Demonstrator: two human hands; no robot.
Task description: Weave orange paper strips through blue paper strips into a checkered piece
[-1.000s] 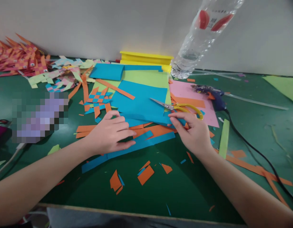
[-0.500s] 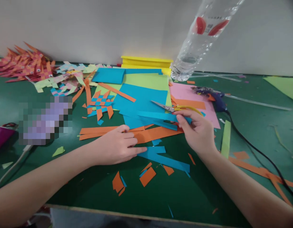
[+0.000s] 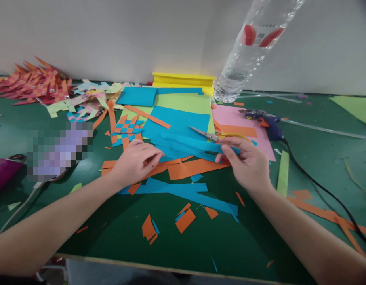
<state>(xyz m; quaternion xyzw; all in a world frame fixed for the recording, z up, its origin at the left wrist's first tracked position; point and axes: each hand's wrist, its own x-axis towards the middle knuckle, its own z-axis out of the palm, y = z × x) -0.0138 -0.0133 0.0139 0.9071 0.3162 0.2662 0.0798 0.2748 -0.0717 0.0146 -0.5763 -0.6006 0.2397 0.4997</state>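
My right hand (image 3: pixel 250 160) is closed on a pair of yellow-handled scissors (image 3: pixel 204 133) and blue paper strips (image 3: pixel 197 145). The scissor blades point left, above the strips. To the left, my left hand (image 3: pixel 138 158) is curled, thumb and forefinger close together at the left ends of the strips; whether anything is pinched there I cannot make out. Under its wrist and to its right lie loose blue strips (image 3: pixel 185 189) on the green table. Long orange strips (image 3: pixel 197 169) pass behind. Just beyond the left hand is a woven blue-and-orange paper piece (image 3: pixel 128 126).
Blue sheets (image 3: pixel 180 118) lie over light green paper (image 3: pixel 183 99). A glue gun (image 3: pixel 269 124) with a black cord rests at right by pink paper (image 3: pixel 227 114). A plastic bottle (image 3: pixel 248 59) stands behind. At left are a blurred phone-like object (image 3: pixel 61 152) and woven paper fish (image 3: pixel 40 85).
My left hand has drawn back up and left from the loose blue strips, and its extended forefinger has curled in. The right hand stays nearly in place with the scissors and strips.
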